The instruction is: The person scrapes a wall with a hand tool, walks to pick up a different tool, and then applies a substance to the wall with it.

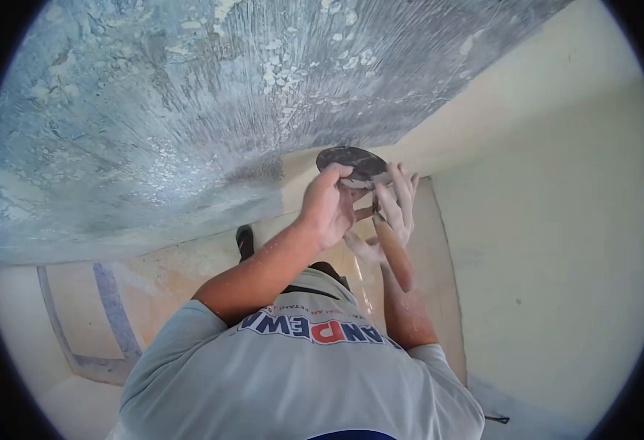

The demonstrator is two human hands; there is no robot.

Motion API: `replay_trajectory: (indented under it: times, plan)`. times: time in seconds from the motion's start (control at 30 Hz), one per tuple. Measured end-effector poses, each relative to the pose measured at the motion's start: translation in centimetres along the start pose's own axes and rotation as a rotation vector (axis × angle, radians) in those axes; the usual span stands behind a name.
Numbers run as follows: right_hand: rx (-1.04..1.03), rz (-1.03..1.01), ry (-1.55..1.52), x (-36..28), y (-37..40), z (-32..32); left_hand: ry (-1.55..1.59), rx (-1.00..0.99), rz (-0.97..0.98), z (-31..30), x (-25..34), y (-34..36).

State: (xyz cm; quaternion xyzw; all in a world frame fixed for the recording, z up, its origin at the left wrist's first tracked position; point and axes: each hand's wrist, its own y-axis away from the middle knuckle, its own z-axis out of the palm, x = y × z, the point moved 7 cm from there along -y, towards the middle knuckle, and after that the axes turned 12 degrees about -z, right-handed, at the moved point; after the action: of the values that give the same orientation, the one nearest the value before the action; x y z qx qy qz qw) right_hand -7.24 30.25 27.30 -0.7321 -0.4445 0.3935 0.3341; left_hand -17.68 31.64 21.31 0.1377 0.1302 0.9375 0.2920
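My left hand [327, 209] grips a dark round disc [351, 163] by its near edge, thumb on top and fingers underneath. Pale smears mark the disc's near side. A tool with a wooden handle [394, 257] hangs below the disc, its dark neck beside my left fingertips; its working end is hidden. My right hand [399, 209], coated in whitish dust, is just behind this handle. Its fingers stretch upward, apart, with their tips at the disc's right edge.
A blue-grey wall [153, 125] with rough, flaking patches stands in front of me. To the right is a pale cream wall [549, 242]. A blue-grey-edged panel [79, 315] shows at lower left. One dark shoe [245, 242] is visible below.
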Motion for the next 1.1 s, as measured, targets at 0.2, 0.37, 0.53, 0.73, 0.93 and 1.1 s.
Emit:
replay_trajectory:
  times: [0.2,0.37,0.53,0.73,0.93,1.1]
  plan:
    - [0.092,-0.248,-0.153,-1.0,-4.2,1.1,0.089,-0.099,-0.036,-0.4,-0.2,-0.5]
    - [0.383,-0.213,-0.336,-0.8,-4.6,0.2,0.022,-0.145,0.186,1.9,-1.2,0.5]
    - [0.309,-0.072,-0.232,1.6,-3.7,1.8,0.105,-0.648,0.118,-2.4,-0.7,-3.9]
    - [0.416,-0.246,-0.274,-0.5,-3.2,0.9,-0.053,-0.093,0.121,-0.2,-1.6,-0.4]
    - [0.389,-0.147,-0.327,-1.0,-1.8,0.3,-0.017,0.011,0.34,1.6,-0.9,1.8]
    - [0.436,-0.225,-0.346,-0.6,-2.8,0.5,0.02,-0.164,0.193,-0.1,-1.5,0.4]
